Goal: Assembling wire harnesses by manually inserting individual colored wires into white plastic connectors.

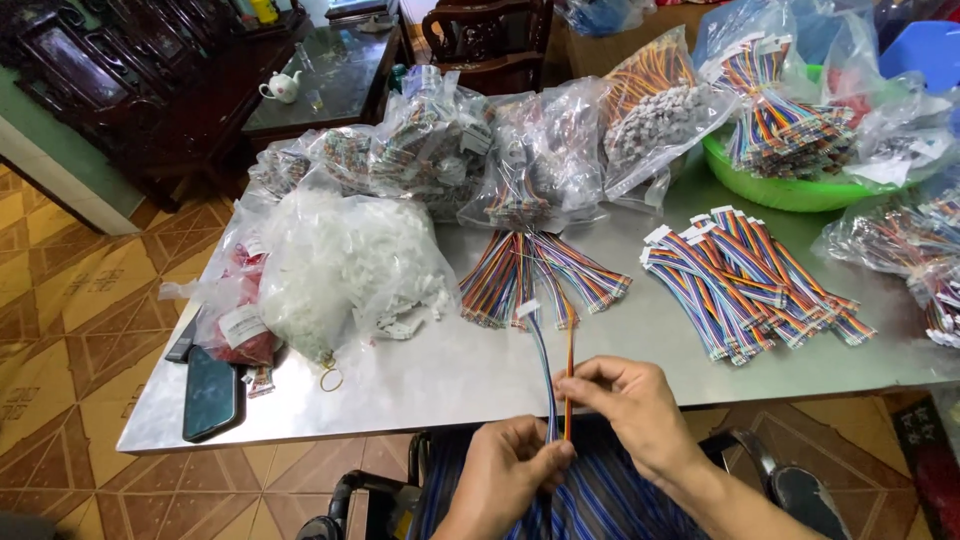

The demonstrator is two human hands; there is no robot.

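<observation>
My left hand (510,462) and my right hand (628,398) meet at the table's near edge, both pinching one multicoloured ribbon cable (553,370). The cable runs up from my fingers to a white connector (527,308) near a fanned bundle of similar cables (540,275) on the metal table (450,375). The right hand's fingertips grip the orange side of the strands; the left hand pinches the blue side lower down. Several finished cables (745,280) lie stacked to the right.
A bag of white plastic connectors (350,265) and a bag of red parts (240,300) lie at left, beside a dark phone (210,392). More bagged cables (545,150) fill the back; a green basin (780,185) holds others. A dark wooden chair (485,35) stands behind.
</observation>
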